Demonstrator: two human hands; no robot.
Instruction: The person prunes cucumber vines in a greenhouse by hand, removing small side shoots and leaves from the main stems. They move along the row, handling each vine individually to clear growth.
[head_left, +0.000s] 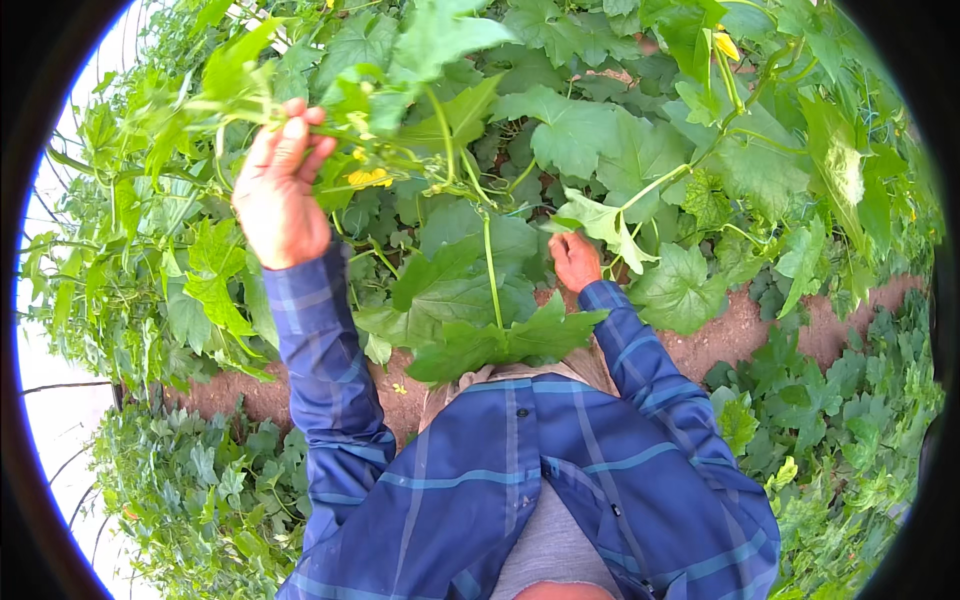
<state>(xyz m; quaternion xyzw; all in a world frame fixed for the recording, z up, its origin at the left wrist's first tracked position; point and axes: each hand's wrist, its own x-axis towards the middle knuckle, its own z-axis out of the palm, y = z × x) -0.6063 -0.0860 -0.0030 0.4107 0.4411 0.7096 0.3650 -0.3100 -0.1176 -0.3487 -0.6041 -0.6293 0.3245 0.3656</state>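
Observation:
At the upper left, my left hand (289, 180) is raised with its thumb and fingers closed on a green vine stem (337, 135) that carries leaves, tendrils and small buds. A yellow flower (369, 178) hangs just right of that hand. My right hand (576, 260) is lower, right of centre, among the foliage; its fingertips are partly hidden behind a pale, curled leaf (604, 225), so what it touches does not show. Between my hands and my body a broad lobed leaf (506, 341) hangs from a long upright leaf stalk (491, 270).
Dense climbing vines fill the far side, with a thick stem (705, 154) and another yellow flower (726, 45) at the upper right. A strip of reddish-brown soil (701, 349) runs across beside me. Low leafy plants (832, 405) grow on the near side.

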